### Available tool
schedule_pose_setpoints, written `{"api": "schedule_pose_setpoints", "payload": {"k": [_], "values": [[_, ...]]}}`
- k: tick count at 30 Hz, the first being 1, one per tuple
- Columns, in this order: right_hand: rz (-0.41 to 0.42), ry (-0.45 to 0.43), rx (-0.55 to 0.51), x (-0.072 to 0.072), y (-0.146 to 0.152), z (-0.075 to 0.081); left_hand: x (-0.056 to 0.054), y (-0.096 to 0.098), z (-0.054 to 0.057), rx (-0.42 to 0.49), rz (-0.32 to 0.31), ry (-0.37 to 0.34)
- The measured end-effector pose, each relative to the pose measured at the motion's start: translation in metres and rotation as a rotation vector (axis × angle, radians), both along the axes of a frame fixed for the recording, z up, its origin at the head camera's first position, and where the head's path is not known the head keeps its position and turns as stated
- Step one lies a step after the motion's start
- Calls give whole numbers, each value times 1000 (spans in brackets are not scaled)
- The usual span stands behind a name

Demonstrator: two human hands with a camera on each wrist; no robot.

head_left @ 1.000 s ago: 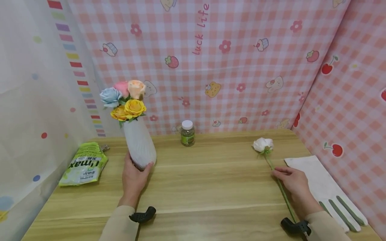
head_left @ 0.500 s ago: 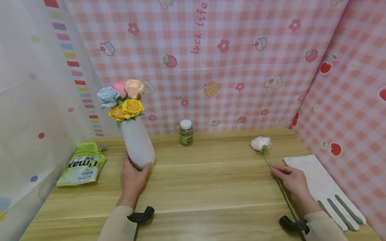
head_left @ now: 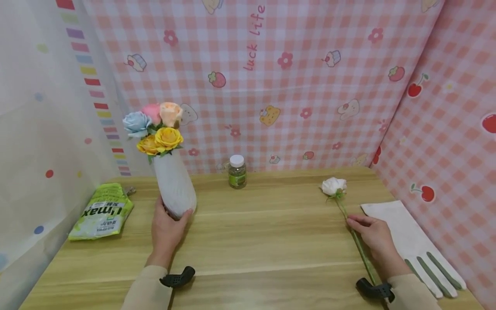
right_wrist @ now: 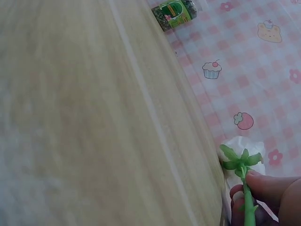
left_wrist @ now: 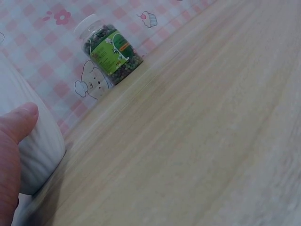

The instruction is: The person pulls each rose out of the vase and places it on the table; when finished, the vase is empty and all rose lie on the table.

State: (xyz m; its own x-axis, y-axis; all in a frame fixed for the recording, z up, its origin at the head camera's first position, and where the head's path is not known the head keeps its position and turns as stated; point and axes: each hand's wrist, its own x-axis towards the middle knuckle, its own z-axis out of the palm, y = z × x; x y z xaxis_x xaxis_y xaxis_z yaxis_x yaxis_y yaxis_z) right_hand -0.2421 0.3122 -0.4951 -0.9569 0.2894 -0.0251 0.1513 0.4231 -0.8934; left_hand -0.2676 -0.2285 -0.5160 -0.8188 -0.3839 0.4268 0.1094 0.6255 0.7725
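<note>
A white ribbed vase (head_left: 175, 185) stands at the left of the table, with blue, pink, peach and yellow artificial roses (head_left: 159, 129) in its mouth. My left hand (head_left: 167, 228) grips the vase low down; in the left wrist view the thumb (left_wrist: 21, 121) lies against its side. On the right, my right hand (head_left: 373, 234) pinches the green stem of a white artificial rose (head_left: 334, 186) between thumb and fingers, a little below the bloom. The stem runs back toward the wrist, and the right wrist view shows the green sepals (right_wrist: 241, 160) close to the thumb.
A small jar with a white lid (head_left: 237, 172) stands at the back middle of the wooden table (head_left: 263, 241). A green snack bag (head_left: 101, 213) lies at the far left. White gloves with green stripes (head_left: 410, 241) lie beside the right forearm. Patterned cloth walls enclose the back and sides.
The whole head view has shifted slightly, so everything sits a little further left. Both hands keep their hold; the white rose's bloom has turned slightly.
</note>
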Motion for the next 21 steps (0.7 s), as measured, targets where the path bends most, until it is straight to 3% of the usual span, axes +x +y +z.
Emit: {"api": "schedule_pose_setpoints", "payload": {"k": [11,21], "values": [[15,-29,41,1,0,1,1,-1,2,-5,-4,2],[18,-42,15,2,-1,2,2,-2,2,11,-25,-22]]}}
